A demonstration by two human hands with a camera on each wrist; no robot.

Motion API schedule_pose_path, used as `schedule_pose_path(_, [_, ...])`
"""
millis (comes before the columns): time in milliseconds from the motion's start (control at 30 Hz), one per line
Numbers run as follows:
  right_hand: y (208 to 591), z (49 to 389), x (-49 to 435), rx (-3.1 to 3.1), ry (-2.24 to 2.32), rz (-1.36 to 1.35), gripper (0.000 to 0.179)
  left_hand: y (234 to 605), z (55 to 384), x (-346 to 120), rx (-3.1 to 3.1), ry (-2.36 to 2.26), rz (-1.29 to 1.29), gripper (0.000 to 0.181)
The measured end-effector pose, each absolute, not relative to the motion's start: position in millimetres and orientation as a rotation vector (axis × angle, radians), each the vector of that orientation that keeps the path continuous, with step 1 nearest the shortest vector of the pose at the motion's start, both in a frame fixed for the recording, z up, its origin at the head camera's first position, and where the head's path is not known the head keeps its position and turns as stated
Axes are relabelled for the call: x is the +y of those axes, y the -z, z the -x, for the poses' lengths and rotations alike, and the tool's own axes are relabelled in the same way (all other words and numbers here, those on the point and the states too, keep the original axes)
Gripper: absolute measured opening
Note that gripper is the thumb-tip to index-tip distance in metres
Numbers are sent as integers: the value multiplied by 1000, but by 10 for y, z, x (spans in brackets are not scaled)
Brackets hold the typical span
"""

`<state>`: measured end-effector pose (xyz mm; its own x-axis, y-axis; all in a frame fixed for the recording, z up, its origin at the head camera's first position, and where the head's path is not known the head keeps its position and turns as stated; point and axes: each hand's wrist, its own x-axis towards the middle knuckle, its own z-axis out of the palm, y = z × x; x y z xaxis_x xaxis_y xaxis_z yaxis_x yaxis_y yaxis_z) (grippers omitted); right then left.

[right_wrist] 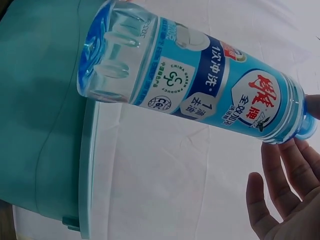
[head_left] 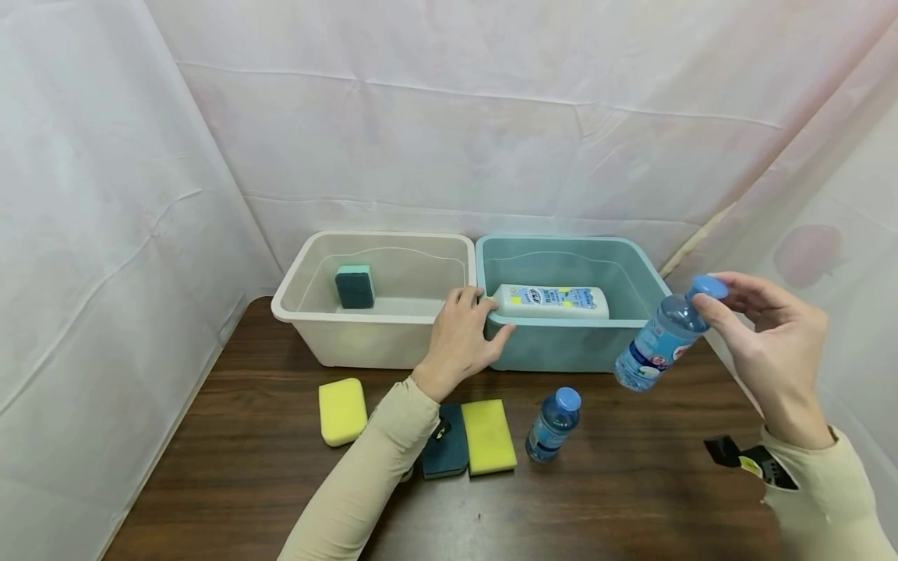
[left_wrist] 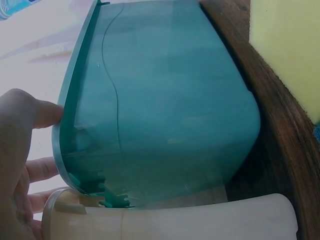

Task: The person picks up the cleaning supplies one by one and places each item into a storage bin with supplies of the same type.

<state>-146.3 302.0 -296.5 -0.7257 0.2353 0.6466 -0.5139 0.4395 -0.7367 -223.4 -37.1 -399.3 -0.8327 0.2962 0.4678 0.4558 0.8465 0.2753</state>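
Near the bench's [head_left: 631,499] right edge, your right hand [head_left: 779,343] pinches a bottle [head_left: 659,343] high up, likely freeing its base; your left hand [head_left: 459,340], unclenched, rests on both bins [head_left: 561,348], perhaps steadying them.

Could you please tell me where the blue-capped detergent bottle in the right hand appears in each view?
Head: the detergent bottle is tilted at the right, its cap gripped by the right hand.
Left wrist: only a blue piece, apparently of it, shows in the top-left corner.
Right wrist: it slants across the upper half, base at left, cap at right.
Shared landmark: the teal bin, visible in all three.
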Motion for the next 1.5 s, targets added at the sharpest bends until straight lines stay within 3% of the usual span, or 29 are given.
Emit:
schedule_pose_path(633, [2851,1627,2988,-2054,-1272,-137,30,3973,2235,-372,-2610,521,556,50])
schedule_pose_path(1200, [2738,1810,2855,-1716,-1763,-285,37,4003,2215,-356,-2591,506,555,50])
schedule_pose_path(1500, [2710,1894,2796,-1674,-1807,-312,40,4014,2209,-347,-2604,489,572,52])
